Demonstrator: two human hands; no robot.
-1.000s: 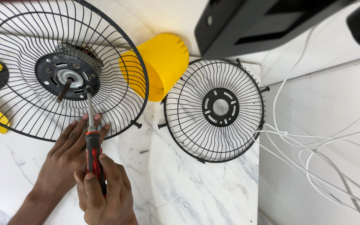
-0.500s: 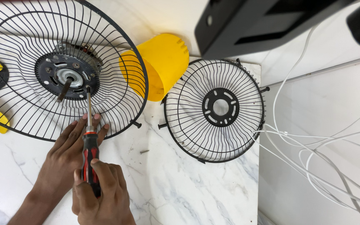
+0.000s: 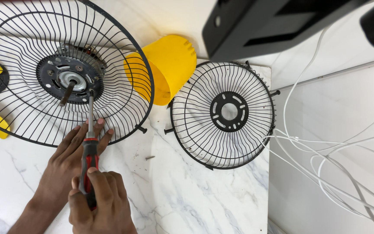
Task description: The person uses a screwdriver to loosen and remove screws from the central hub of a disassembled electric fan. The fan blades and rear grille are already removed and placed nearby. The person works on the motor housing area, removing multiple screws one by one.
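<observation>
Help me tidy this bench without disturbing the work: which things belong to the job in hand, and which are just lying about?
In use:
- screwdriver, gripped by the right hand
- left hand, steadying its shaft
- large fan guard with motor hub

Lying about:
- small fan guard
- yellow housing
- loose screw
- white cables

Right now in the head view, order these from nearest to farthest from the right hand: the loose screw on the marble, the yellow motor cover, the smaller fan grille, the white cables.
From the right hand:
1. Loose screw, just up and right on the marble.
2. Yellow motor cover and smaller fan grille: too close to call, cover above, grille to the right.
3. White cables, far right.
</observation>
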